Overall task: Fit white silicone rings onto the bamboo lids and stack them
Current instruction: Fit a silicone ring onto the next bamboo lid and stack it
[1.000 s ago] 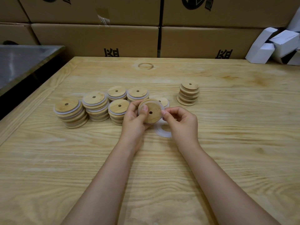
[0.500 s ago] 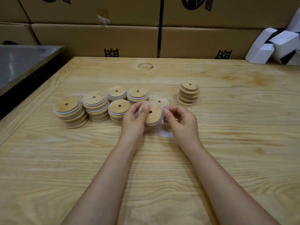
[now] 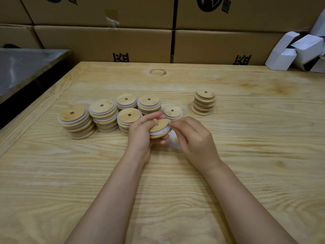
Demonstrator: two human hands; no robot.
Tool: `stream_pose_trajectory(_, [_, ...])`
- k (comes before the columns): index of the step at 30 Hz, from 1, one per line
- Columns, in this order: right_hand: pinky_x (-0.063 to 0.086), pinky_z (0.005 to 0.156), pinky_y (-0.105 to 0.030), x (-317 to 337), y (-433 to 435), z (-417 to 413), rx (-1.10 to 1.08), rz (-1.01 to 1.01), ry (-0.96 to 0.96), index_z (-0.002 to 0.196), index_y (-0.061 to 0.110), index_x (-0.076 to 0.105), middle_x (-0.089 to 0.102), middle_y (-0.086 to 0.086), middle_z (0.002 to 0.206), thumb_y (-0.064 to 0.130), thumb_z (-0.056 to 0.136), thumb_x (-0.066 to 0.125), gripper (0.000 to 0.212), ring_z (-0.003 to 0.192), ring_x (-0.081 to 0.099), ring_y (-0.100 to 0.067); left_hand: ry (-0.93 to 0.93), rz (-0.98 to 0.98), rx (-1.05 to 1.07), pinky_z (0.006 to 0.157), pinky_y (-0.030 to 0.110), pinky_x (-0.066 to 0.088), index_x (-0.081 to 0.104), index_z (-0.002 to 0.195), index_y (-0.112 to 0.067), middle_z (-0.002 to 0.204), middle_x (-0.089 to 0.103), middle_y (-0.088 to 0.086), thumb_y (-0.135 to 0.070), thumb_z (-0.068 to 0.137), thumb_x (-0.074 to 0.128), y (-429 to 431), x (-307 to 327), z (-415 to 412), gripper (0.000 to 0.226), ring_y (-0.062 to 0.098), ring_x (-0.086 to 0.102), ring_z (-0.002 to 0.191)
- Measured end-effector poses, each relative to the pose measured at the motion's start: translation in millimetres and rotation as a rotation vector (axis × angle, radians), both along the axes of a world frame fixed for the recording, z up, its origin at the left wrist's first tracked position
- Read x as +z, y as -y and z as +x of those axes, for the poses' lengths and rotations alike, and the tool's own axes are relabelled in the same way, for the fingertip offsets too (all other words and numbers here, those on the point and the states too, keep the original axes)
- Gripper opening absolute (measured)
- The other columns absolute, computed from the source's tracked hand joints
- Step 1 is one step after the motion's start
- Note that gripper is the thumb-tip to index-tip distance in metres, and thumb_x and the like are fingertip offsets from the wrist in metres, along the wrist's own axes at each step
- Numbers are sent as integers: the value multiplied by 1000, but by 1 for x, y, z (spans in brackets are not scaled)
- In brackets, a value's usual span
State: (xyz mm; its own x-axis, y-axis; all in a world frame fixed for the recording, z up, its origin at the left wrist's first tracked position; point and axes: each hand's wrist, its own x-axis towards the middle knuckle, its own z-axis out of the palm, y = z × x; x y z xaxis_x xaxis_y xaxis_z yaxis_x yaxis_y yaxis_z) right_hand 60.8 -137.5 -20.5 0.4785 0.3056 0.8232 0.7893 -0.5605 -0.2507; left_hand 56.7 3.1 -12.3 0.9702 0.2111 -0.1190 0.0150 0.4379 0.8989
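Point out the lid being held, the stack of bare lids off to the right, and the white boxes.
held lid [image 3: 159, 125], head view, top face.
bare lid stack [image 3: 204, 104], head view, side.
white boxes [image 3: 295, 51], head view, box face.

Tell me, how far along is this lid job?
Done: six piles of ringed lids left of the hands. In hand: the left hand holds one lid while the right hand works its white ring on. Left: the plain stack on the right, with no rings showing.
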Motion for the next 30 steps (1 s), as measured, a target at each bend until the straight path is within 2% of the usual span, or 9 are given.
stream_pose_trajectory(7, [52,64,-31,3,1,-2,-46,-122,186,85,-1,71,67,-11,79,-12,73,69,17,70,63,-26,-53,34,-84,32,14,31,66,97,-5,80,74,8,1,91,41,-4,2,0,26,17,47,32])
stream_pose_trajectory(11, [52,60,-34,4,-1,-5,-42,-156,200,82,0,71,67,-10,79,-4,80,69,5,67,62,-27,-67,68,-106,31,11,27,66,98,-4,78,74,6,1,91,42,-4,1,0,25,15,44,29])
stream_pose_trajectory(14, [51,58,-36,4,-3,-6,-33,-179,206,82,0,70,66,-10,78,-5,81,67,6,66,60,-28,-73,75,-115,30,11,26,66,99,-4,77,74,5,1,91,42,-4,1,0,25,14,43,28])
stream_pose_trajectory(18, [50,59,-34,3,-5,-4,-42,-156,216,82,0,69,66,-10,79,-8,79,65,10,66,58,-28,-86,70,-114,30,10,24,66,100,-7,82,75,5,-1,91,43,-6,0,0,25,11,42,28])
stream_pose_trajectory(21, [48,64,-32,1,-6,-3,-51,-127,216,82,0,69,66,-10,80,-9,77,67,11,72,56,-24,-80,32,-121,29,11,22,65,103,-9,93,74,9,-2,91,43,-9,0,0,26,9,38,28])
stream_pose_trajectory(24, [48,65,-34,-1,-1,1,-12,-18,73,83,1,70,65,-9,79,-6,77,68,9,70,58,-26,-52,18,-133,29,11,22,62,110,-11,102,72,10,-2,92,40,-10,-1,1,29,8,42,30])
stream_pose_trajectory(27, [48,68,-27,-2,3,2,55,275,-334,84,8,71,68,0,80,4,84,66,7,73,61,-14,14,45,-126,29,11,27,59,115,-14,103,72,6,-4,95,40,-5,-1,0,29,9,54,42])
stream_pose_trajectory(29, [49,66,-22,-2,4,4,121,471,-633,85,18,72,69,8,78,6,87,63,16,71,62,-6,62,79,-116,29,12,30,59,114,-16,102,73,3,-5,96,40,0,-2,-2,28,9,58,46])
stream_pose_trajectory(30, [49,65,-20,-2,5,5,148,519,-708,86,24,71,70,12,78,7,89,61,20,71,61,-3,79,104,-105,30,12,32,59,113,-18,102,73,2,-6,97,41,2,-3,-3,27,9,59,48])
